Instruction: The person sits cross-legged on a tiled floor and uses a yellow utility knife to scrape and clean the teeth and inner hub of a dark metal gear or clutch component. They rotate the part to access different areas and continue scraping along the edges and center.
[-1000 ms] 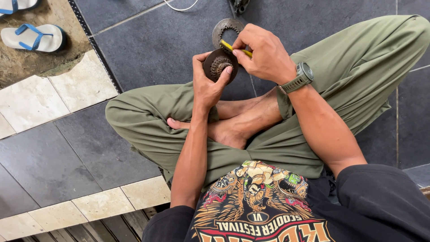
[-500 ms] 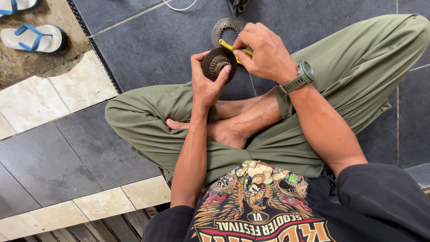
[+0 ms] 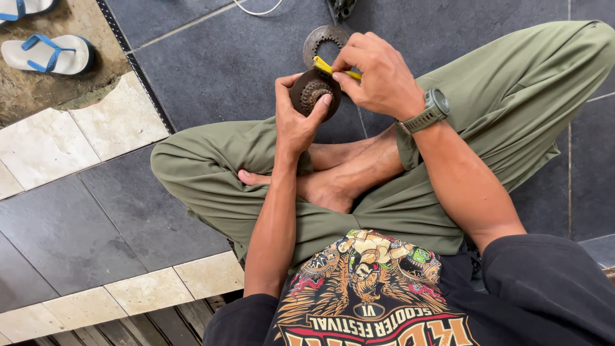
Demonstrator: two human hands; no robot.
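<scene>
Rusty, dark and round, the small sprocket cluster (image 3: 313,94) sits in the left hand (image 3: 296,118), raised above the crossed legs and over the dark floor tiles (image 3: 211,77). Its toothed face is turned up toward the camera, so its axis runs roughly up at the viewer, tipped a little away. The left fingers (image 3: 325,101) are curled closed around its rim, thumb on the far edge, which seems to steady it and keep the face open to work on. The right hand (image 3: 379,80) pinches a thin yellow tool (image 3: 333,68) between closed fingertips; the tool's long axis runs from upper left to lower right, its far end lying at the top edge of the cluster, apparently to pick or scrape there. A watch (image 3: 434,107) is on the right wrist. Just beyond the hands a flat toothed disc (image 3: 318,40) lies on the floor. Two blue-strapped sandals (image 3: 48,52) rest well apart at the upper left.
</scene>
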